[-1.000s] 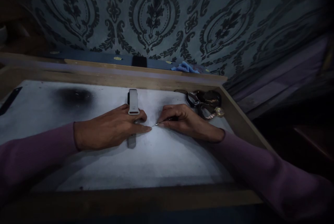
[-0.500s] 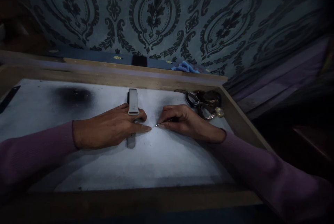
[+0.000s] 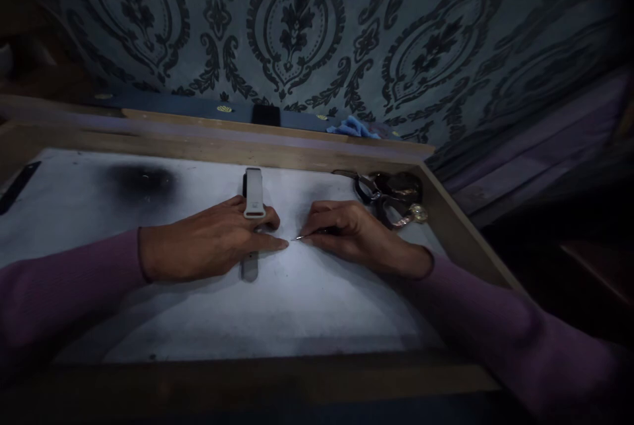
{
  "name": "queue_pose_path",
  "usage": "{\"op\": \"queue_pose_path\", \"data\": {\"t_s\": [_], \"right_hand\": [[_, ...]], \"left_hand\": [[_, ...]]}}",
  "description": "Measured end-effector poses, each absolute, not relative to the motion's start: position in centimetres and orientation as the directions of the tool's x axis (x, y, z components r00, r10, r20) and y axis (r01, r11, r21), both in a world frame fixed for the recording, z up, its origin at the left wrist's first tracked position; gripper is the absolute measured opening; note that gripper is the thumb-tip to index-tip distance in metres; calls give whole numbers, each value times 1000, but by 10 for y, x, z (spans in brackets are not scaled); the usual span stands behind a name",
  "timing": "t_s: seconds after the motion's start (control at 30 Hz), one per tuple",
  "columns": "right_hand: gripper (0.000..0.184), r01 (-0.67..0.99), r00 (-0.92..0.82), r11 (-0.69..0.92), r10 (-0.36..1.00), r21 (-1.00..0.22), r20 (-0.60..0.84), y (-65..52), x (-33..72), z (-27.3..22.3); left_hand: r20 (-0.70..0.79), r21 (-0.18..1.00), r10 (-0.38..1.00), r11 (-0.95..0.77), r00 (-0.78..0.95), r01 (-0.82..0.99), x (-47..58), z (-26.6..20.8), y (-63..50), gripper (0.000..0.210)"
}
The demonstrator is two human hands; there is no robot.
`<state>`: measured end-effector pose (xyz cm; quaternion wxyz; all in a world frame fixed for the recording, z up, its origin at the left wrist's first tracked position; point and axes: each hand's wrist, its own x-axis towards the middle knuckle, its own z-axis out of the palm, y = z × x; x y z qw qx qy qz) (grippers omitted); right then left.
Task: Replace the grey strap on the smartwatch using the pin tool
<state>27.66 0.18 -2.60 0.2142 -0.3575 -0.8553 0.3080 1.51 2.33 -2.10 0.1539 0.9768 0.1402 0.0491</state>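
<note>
My left hand (image 3: 208,243) lies across a watch with a pale grey strap (image 3: 254,194), its fingers bent round the middle and its thumb stretched to the right. One strap end stands out beyond the hand and the other (image 3: 250,268) shows below it; the watch body is hidden. Just right of that thumb, my right hand (image 3: 347,230) pinches a thin tool with a pointed metal tip (image 3: 298,238). Its handle is mostly covered by the fingers, so the exact kind cannot be made out. The tip is close to the left thumb, low over the white surface.
A white work surface (image 3: 198,319) sits inside a raised wooden rim (image 3: 460,227). Several watches (image 3: 396,194) are heaped in its far right corner. On the back ledge lies a blue cloth (image 3: 352,127). A dark flat bar (image 3: 18,187) rests at the left edge.
The hands, watch and tool keep almost the same places relative to one another. The whole view has shifted very slightly.
</note>
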Motion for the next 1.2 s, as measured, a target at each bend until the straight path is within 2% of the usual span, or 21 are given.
{"op": "queue_pose_path", "data": {"t_s": [0.33, 0.5, 0.77, 0.93, 1.2], "right_hand": [[16, 469, -660, 576, 732, -670, 168, 1, 277, -31], [22, 435, -631, 547, 752, -715, 190, -1, 277, -34], [29, 443, -631, 541, 755, -715, 180, -2, 275, -34], [23, 448, -640, 569, 743, -690, 197, -4, 274, -34], [21, 448, -606, 529, 772, -720, 191, -3, 274, -36]], "left_hand": [[59, 326, 274, -914, 960, 241, 14, -20, 24, 56], [12, 344, 297, -898, 955, 275, 16, -16, 23, 53], [28, 296, 277, -920, 960, 257, 17, -16, 23, 57], [52, 349, 270, -907, 962, 236, 16, -15, 23, 53], [100, 323, 262, -921, 960, 218, 15, -18, 24, 50]]}}
